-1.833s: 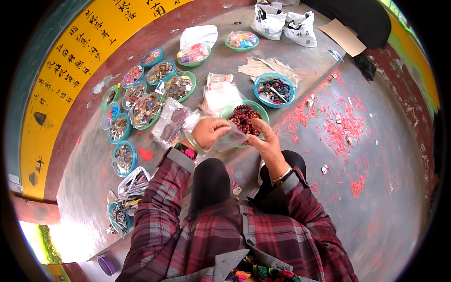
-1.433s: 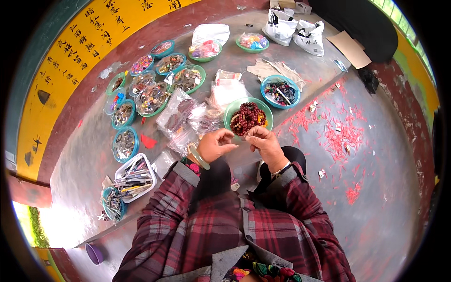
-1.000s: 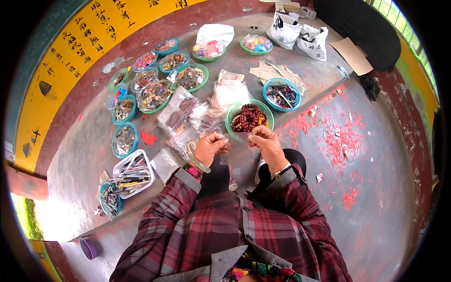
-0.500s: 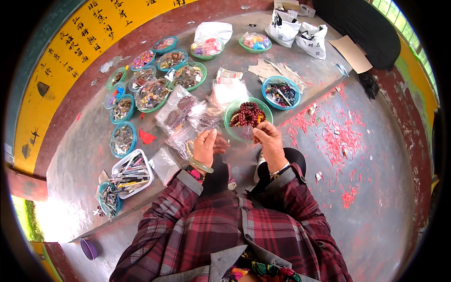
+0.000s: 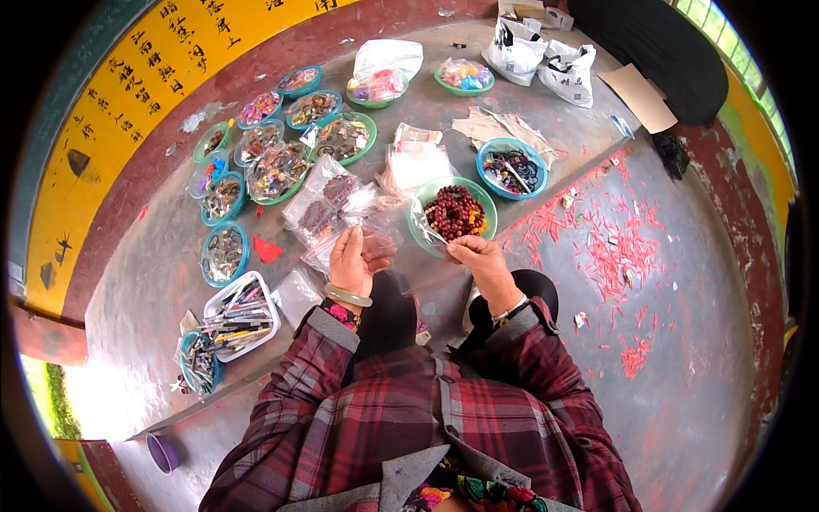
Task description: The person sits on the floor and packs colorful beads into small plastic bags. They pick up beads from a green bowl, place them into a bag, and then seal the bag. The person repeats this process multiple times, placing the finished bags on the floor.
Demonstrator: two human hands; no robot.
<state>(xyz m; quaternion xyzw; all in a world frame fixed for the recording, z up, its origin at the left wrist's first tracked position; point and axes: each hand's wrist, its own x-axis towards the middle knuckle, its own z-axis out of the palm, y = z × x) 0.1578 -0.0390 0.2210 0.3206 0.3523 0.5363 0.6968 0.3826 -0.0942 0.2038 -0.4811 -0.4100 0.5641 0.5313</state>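
Between my hands a clear plastic bag [image 5: 415, 271] is stretched, its see-through film partly over the near left side of a green bowl [image 5: 490, 205]. In that bowl lies a coil of dark red bead strings [image 5: 455, 212] with a few yellow beads. My right hand [image 5: 488, 271] pinches the bag's edge between thumb and forefinger, close to the bowl's near rim. My left hand [image 5: 351, 264], with a pale bangle at the wrist, holds the bag's other side with thumb and forefinger, its remaining fingers loosely extended. Filled clear bags [image 5: 328, 205] lie just beyond it.
Several bowls of small goods stand at the left, among them a blue bowl [image 5: 245, 256]. A white basket of pens [image 5: 275, 320] is nearer. Another blue bowl [image 5: 539, 183] sits right of the green one. Red scraps [image 5: 614, 247] litter the lower floor beyond the ledge's edge.
My left hand has moved left and slightly nearer me. My right hand has dropped a little. The bag is spread wider between them, and the bead coil shows more fully.
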